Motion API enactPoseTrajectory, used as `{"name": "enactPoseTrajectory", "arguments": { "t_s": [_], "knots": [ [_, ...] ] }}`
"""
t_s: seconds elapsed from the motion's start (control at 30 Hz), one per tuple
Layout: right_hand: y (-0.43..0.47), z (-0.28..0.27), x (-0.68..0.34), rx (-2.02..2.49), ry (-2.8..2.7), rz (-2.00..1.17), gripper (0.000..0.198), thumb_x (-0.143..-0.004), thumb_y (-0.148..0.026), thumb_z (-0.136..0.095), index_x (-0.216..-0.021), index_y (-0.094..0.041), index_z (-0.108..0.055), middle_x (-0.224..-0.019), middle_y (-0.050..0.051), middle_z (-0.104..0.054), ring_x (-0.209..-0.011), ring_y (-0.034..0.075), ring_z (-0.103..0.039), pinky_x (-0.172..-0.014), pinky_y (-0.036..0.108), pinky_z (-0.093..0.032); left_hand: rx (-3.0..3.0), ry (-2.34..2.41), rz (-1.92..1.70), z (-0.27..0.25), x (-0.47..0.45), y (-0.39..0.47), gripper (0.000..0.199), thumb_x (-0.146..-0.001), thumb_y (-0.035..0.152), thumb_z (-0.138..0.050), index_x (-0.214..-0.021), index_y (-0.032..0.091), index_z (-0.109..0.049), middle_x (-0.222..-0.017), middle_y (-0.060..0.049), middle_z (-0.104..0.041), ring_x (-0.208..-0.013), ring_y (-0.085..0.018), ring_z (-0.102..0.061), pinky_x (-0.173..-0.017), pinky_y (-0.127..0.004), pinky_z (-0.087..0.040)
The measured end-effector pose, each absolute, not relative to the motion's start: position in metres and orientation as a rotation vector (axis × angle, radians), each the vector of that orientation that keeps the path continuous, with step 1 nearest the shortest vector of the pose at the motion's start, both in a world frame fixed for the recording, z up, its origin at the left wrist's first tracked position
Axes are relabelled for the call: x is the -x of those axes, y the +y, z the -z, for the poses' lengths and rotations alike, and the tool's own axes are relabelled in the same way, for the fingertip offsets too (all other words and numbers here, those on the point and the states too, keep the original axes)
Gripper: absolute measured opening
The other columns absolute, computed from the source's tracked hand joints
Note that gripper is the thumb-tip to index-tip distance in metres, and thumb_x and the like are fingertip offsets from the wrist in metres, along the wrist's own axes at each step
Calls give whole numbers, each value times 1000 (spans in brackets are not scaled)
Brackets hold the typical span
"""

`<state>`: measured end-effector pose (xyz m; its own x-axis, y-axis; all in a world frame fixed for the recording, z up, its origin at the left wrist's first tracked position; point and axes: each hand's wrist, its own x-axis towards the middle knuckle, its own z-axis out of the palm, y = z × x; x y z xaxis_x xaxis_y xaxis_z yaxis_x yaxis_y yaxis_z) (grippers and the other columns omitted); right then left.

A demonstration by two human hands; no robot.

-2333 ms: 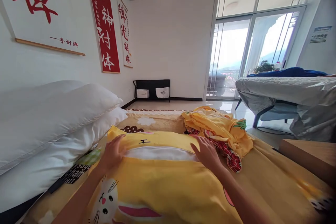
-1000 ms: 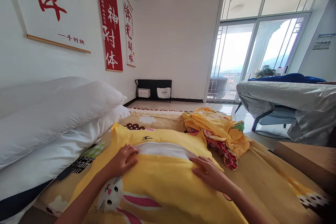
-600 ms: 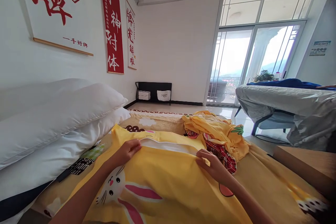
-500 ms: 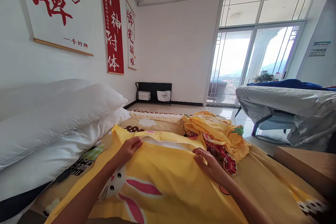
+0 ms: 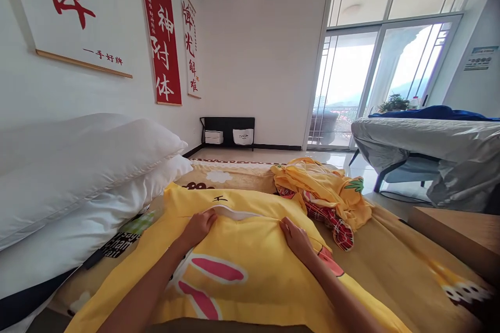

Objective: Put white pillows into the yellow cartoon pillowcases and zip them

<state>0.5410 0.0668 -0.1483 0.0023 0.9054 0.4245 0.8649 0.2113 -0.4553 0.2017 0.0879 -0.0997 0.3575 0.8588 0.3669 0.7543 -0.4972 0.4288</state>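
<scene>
A yellow pillowcase [image 5: 265,265] with a rabbit print lies in front of me on the bed, puffed out by something inside. Along its upper part runs a slit, where a narrow strip of white filling [image 5: 234,213] shows. My left hand [image 5: 199,228] grips the slit's edge near its left end, fingers closed on the cloth. At the right end, my right hand [image 5: 296,239] pinches the same edge. The rabbit's face is mostly hidden by my left forearm; its pink ears show beside it.
White pillows [image 5: 89,182] are stacked at the left. Crumpled yellow fabric [image 5: 324,192] with red plaid lies beyond the pillowcase on the patterned bedspread [image 5: 394,265]. A brown box [image 5: 457,229] stands at the right, near a covered table [image 5: 425,132] and a chair [image 5: 410,169].
The slit has narrowed and less white shows. My hands have come a little closer together and lower, and the far flap now lies further over, showing a printed mark.
</scene>
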Motion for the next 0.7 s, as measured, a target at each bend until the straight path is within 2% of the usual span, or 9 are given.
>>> {"name": "enactPoseTrajectory", "arguments": {
  "t_s": [0.1,0.2,0.33,0.43,0.5,0.6,0.7],
  "knots": [
    [57,149,-543,1616,-1791,-69,40,-94,-49,-21,-88,-25,-52,-79,7,-69,-77,25,-66,-65,32,-44,-2497,1562,-986,99,-202,77,35,-97,40,-29,-79,21,-53,-74,-5,-66,-71,-20,-63,-65,-28,-40],
    [50,149,-543,1593,-1745,-49,41,-94,-50,-24,-101,-23,-53,-74,5,-69,-70,25,-67,-62,32,-45,-2569,1666,-1069,93,-202,72,32,-97,39,-31,-82,22,-53,-78,-5,-68,-74,-20,-64,-65,-28,-42],
    [53,152,-540,1618,-1742,41,48,-95,-41,-27,-134,-17,-43,-77,6,-73,-72,25,-69,-62,33,-47,-2509,1908,-929,80,-205,74,34,-97,42,-34,-111,17,-52,-85,-8,-70,-77,-23,-68,-64,-29,-44],
    [54,152,-538,1733,-1829,91,44,-96,-35,-29,-130,-19,-53,-85,10,-75,-79,26,-71,-66,33,-50,-2556,1996,-645,67,-210,79,49,-93,49,-41,-128,15,-47,-85,-12,-72,-80,-29,-68,-65,-32,-45],
    [53,152,-538,1744,-1884,115,40,-95,-30,-31,-124,-22,-58,-96,10,-74,-83,25,-71,-68,33,-51,-2578,2014,-538,61,-213,82,42,-94,43,-41,-123,16,-55,-85,-14,-72,-82,-30,-68,-66,-34,-45],
    [48,152,-537,1678,-1915,210,41,-93,-23,-33,-129,-24,-54,-115,8,-69,-90,24,-70,-70,32,-52,-2559,2045,-577,56,-214,84,34,-96,28,-34,-113,19,-62,-88,-13,-72,-84,-28,-68,-68,-33,-45],
    [46,151,-537,1684,-1855,313,47,-95,-22,-28,-138,-18,-45,-108,12,-71,-84,25,-71,-65,34,-54,-2555,2041,-773,56,-211,81,36,-96,22,-31,-120,20,-59,-100,-11,-72,-89,-24,-68,-71,-31,-45]
  ]
}}
